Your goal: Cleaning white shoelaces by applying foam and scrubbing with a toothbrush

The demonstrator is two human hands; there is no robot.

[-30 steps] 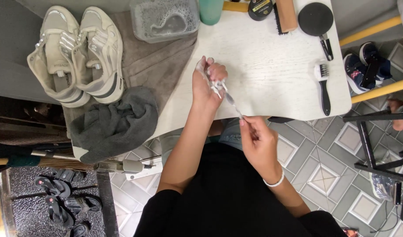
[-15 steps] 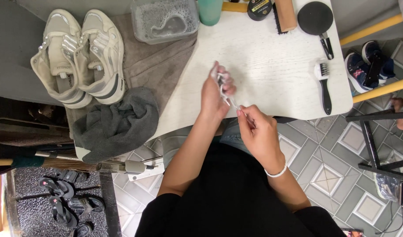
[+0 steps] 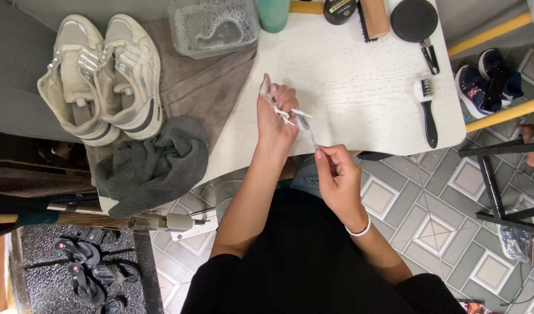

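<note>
lace [image 3: 285,113]: white shoelace, wet/soapy, bunched in a small tangle w/ loose ends sticking out
pose: one strand pulled taut, slanting down-right
where: above bench's near edge, approx. mid-length

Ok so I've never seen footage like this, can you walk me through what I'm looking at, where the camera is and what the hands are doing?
There is no machine here: a person is working with bare hands, and the one camera sits on their head, looking straight down. The left hand grips a bunched white shoelace, and the right hand pinches its stretched end near the table edge. The white table holds a pair of pale sneakers on a brown towel, a crumpled grey cloth, a clear tub of soapy water, and a small black-handled brush. A round black brush lies near the far edge. Dark shoes sit on the tiled floor.
</note>
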